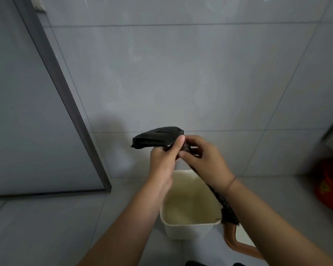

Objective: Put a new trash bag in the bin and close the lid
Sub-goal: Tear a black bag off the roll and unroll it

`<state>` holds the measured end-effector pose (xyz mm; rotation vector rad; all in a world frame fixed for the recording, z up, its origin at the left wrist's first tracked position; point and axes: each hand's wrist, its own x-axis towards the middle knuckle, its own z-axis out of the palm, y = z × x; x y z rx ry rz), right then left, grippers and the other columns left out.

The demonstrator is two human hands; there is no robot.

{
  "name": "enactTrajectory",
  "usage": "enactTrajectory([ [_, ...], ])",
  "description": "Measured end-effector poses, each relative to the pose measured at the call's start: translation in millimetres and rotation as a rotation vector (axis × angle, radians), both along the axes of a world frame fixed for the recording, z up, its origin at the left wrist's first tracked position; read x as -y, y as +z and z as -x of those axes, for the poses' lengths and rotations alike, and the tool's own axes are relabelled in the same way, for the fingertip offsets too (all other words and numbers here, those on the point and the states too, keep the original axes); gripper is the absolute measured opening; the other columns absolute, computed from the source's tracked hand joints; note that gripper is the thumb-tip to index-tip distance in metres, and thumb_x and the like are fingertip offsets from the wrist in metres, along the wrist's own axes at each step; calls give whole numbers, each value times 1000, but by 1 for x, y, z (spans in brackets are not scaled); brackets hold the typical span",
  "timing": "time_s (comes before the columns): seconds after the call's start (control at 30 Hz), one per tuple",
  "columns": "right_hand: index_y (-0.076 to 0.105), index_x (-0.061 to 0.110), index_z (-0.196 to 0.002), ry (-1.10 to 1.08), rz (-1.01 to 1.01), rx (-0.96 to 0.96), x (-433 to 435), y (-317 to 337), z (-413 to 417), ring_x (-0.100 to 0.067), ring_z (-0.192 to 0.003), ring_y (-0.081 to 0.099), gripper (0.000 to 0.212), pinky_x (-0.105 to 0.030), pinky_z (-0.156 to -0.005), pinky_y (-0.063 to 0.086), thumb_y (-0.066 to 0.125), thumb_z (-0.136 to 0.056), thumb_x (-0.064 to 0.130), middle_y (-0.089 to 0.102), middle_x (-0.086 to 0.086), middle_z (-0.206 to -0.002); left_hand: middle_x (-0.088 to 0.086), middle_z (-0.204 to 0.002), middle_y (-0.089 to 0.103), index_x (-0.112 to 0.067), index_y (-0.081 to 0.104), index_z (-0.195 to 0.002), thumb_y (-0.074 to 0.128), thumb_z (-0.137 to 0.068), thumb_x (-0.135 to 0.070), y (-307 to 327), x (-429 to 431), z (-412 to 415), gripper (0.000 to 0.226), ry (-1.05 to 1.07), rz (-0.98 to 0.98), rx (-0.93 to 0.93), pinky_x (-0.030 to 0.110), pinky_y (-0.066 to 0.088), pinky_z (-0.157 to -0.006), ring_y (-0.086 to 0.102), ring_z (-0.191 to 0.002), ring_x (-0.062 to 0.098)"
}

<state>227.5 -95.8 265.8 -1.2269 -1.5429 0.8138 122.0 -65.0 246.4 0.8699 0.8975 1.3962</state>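
Our left hand (161,162) grips the bag roll (157,138); our right hand (205,160) pinches a black bag (222,198) trailing over the open bin (188,225).

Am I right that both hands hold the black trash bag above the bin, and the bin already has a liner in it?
Not quite. The head view shows both hands, left and right, holding the black trash bag above the bin, but the bin is bare inside, with no liner yet.

One bin (188,225), one black bag (158,138), two hands.
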Motion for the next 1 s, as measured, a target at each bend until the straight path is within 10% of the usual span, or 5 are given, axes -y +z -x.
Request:
enactTrajectory([
  [0.47,73,11,-82,-229,115,-269,-17,-2,-22,-17,-72,64,23,-35,-74,54,54,-92,20,72,-9,-76,-3,-61,74,-20,73,-64,71,-78,-15,-3,-11,24,15,-118,-161,-232,14,54,-63,68,-61,3],
  [0.73,74,17,-82,-128,93,-201,-17,2,-21,-15,-68,60,22,-28,-65,52,55,-92,18,70,-6,-74,8,-113,70,-8,57,-122,57,-72,-59,18,-16,26,71,-221,34,197,36,59,-81,68,-107,23],
  [1.0,72,18,-71,-90,52,-282,-26,17,-21,-7,-64,59,23,-19,-64,50,58,-89,16,68,3,-67,0,-83,76,-14,65,-90,60,-88,-27,53,-40,41,14,-2,-54,163,36,56,-86,70,-83,14],
])
